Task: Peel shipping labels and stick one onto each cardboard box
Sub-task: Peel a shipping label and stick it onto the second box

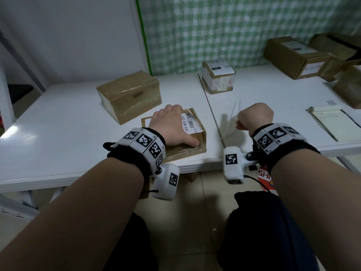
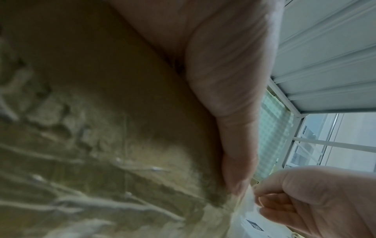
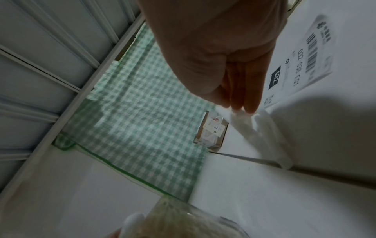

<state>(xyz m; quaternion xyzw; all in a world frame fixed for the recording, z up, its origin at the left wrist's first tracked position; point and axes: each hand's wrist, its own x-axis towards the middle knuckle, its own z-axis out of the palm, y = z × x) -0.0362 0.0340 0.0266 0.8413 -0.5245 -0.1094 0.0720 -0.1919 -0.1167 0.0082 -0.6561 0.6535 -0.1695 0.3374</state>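
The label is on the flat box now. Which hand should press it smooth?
Left, probably. The left hand already rests flat on the white barcode label atop the flat taped cardboard box. The right hand pinches a blurred white backing strip beside the box.

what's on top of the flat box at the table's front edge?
A white shipping label with barcode, and the left hand pressing flat across it. The label's left part is hidden under the hand.

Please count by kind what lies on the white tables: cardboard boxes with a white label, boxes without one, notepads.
Cardboard boxes with a white label: 3
Cardboard box without one: 1
Notepad: 1
Total: 5, leaving out the blurred boxes at the far right.
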